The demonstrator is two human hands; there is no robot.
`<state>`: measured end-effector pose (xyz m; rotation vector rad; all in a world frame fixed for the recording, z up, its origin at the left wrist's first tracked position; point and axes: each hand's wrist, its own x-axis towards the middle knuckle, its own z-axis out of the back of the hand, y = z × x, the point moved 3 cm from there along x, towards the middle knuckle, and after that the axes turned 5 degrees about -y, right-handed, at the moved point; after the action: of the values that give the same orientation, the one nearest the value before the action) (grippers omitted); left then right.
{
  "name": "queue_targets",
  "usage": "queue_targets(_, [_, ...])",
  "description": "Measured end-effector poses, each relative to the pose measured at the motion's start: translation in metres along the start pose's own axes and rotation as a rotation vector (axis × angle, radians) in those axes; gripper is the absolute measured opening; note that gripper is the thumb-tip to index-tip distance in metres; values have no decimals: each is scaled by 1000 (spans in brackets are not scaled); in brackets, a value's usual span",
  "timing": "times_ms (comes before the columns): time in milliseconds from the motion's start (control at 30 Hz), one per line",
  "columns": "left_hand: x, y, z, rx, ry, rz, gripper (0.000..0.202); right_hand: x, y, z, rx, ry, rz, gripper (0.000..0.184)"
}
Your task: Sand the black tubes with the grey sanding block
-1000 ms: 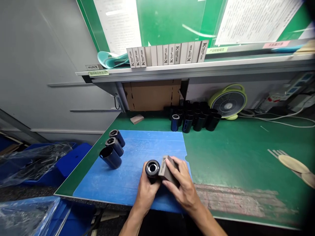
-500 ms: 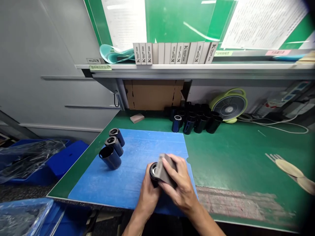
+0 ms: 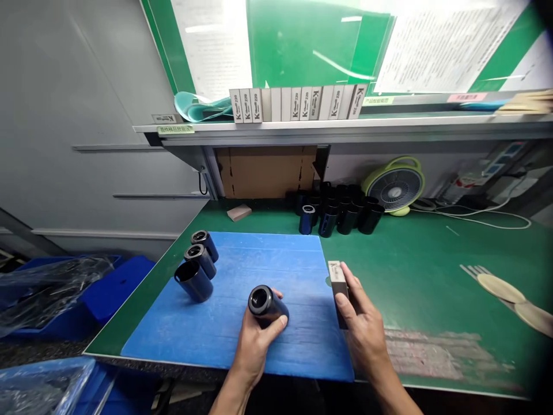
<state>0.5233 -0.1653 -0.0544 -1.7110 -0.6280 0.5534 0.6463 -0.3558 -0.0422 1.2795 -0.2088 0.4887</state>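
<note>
Head view. The left hand (image 3: 254,334) is curled around a black cylinder (image 3: 266,305), which is lying on its side with its open end facing up and left; the thumb is pressing across its near side. The cylinder is sitting over the middle of a blue plastic mat (image 3: 276,259), and whether it is touching the mat is hard to tell. The right hand (image 3: 365,340) is pinching a grey sanding block (image 3: 339,294) between thumb and fingers, holding it upright at the mat's right edge, well apart from the cylinder.

Three more dark cylinders (image 3: 193,281) are standing tilted in a close group near the mat's left edge. The mat is lying on a green counter (image 3: 432,271), with a dense cluster of black cylinders (image 3: 341,216) standing at the back beside a small tan block (image 3: 239,212). A green-rimmed desk fan (image 3: 395,187) is sitting to their right, with white cables (image 3: 475,214) running along the counter. Above, a shelf (image 3: 302,128) is carrying a row of K-labelled blocks (image 3: 298,104), with printed sheets (image 3: 440,49) posted behind it. Blue crates (image 3: 121,282) covered in plastic film are sitting on the floor at lower left, below a grey wall (image 3: 95,115).
</note>
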Motion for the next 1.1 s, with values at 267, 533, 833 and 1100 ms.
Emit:
queue_targets(267, [1,1,-4,91,13,-27,49,6,42,-21,-20,202,211,54])
queue_targets(533, [3,-2,-11,217,69,-161,50,10,90,-31,-255,406,551,62])
queue_targets(833, [4,11,1,96,-68,-5,54,20,62,-26,-148,370,333,56])
queue_targets(1100, [7,7,-2,235,-8,-170,49,20,88,-54,-108,454,514,62])
